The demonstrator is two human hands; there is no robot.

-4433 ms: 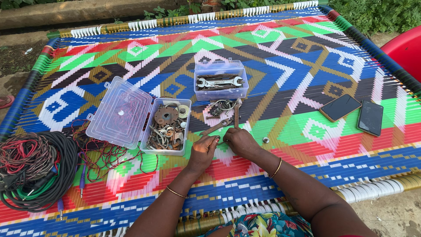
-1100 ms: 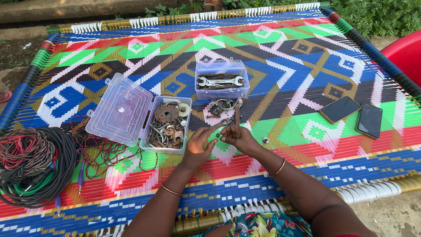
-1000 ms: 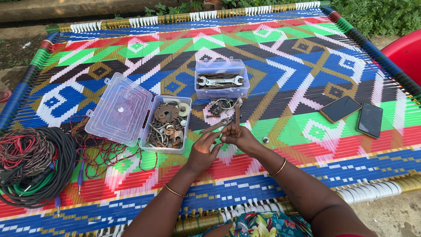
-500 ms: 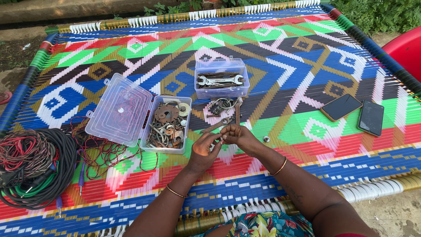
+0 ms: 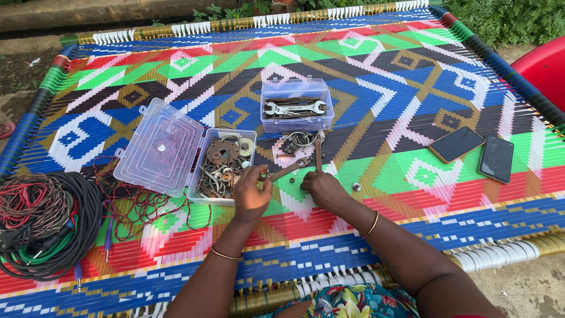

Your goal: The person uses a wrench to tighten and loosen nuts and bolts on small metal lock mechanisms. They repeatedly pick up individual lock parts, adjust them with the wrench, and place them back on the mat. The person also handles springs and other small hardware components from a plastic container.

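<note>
Left hand (image 5: 250,197) is held at the rim of the open clear parts box (image 5: 223,168), fingers curled, pinching something small; what cannot be told. Right hand (image 5: 322,188) rests on the woven mat (image 5: 412,118), fingers bent beside the rusty spanner (image 5: 292,168), apparently touching its near end. Spanner is judged stiff, heavy, rough-surfaced; best gripped mid-shank. A small nut (image 5: 356,186) lies just right. Farther: a spanner box (image 5: 296,106), two phones (image 5: 475,151), a cable coil (image 5: 44,221). Outdoor ground, plants behind.

Boxes (image 5: 297,106), phones (image 5: 457,143) on woven cot (image 5: 412,70)
</note>
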